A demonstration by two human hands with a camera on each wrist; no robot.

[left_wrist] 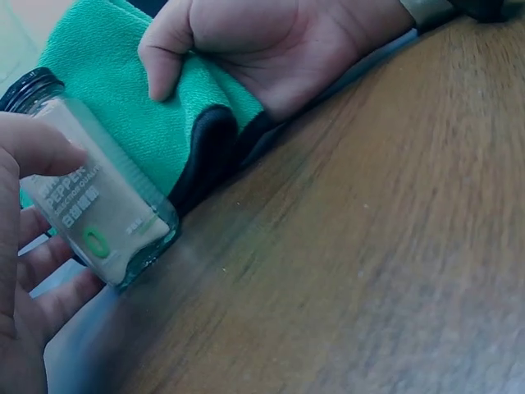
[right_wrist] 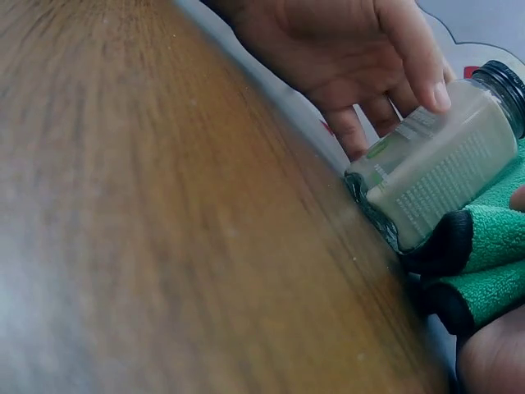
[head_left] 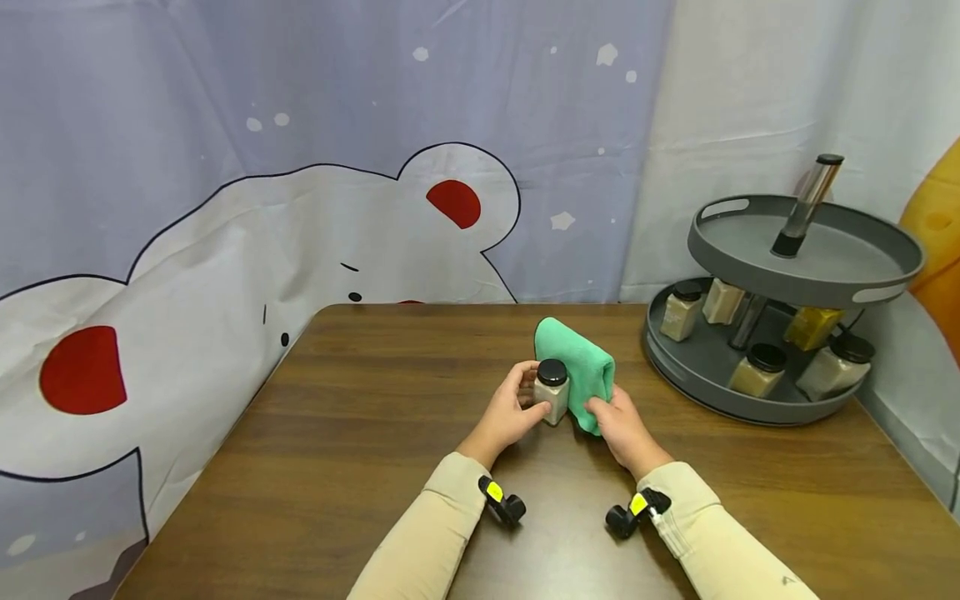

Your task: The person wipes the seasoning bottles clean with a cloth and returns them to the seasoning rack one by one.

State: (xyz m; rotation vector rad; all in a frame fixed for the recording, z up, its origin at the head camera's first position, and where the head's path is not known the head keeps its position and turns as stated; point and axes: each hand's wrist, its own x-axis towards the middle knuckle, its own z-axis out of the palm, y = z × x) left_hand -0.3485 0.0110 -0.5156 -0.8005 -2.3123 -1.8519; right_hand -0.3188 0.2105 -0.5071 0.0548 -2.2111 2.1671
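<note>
My left hand (head_left: pixel 507 418) holds a square glass pepper jar (head_left: pixel 552 398) with a black lid, thumb across the front and fingers around the far side. Pale powder fills much of the jar, and its label reads PEPPER in the left wrist view. A folded green cloth (head_left: pixel 574 360) with dark edging is gripped by my right hand (head_left: pixel 624 429), thumb on the near face. The cloth lies against the jar's right side. In the right wrist view, the base of the jar (right_wrist: pixel 443 168) is right at the tabletop.
At the right stands a grey two-tier turntable rack (head_left: pixel 806 287) with a central post. Its lower tray (head_left: pixel 678 367) carries several black-lidded jars, including a near one (head_left: pixel 757 371). The brown wooden table (head_left: pixel 360 450) ends at a patterned curtain (head_left: pixel 337 100) behind.
</note>
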